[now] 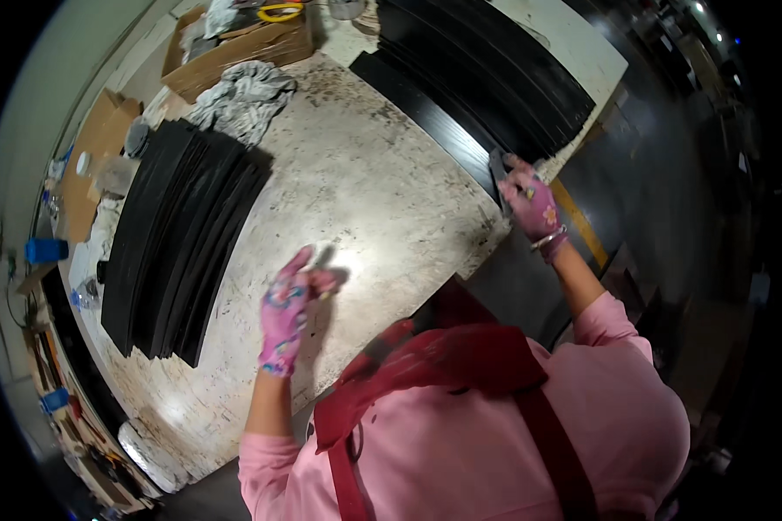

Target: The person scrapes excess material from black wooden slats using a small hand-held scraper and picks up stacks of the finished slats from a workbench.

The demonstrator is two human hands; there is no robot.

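My left hand (pixel 284 308), in a pink flowered glove, is raised over the worn white worktable (pixel 347 182). Its thumb and fingers are drawn together near a small pale, blurred thing (pixel 323 253) whose kind I cannot make out. At the table's right corner, my right hand (pixel 530 204), gloved alike, closes on a small dark flat piece (pixel 498 169). That piece meets the near end of a black slat (pixel 434 117) with a shiny upper face. The slat lies along the near side of a stack of black curved slats (pixel 487 65).
More black slats (pixel 178 234) are stacked on the left. A crumpled grey rag (pixel 248 95) lies beside a cardboard box (pixel 239 61) of odds and ends, with yellow-handled scissors (pixel 280 12) on top. Clear bottles line the left edge. A yellow floor stripe (pixel 582 226) runs past the right edge.
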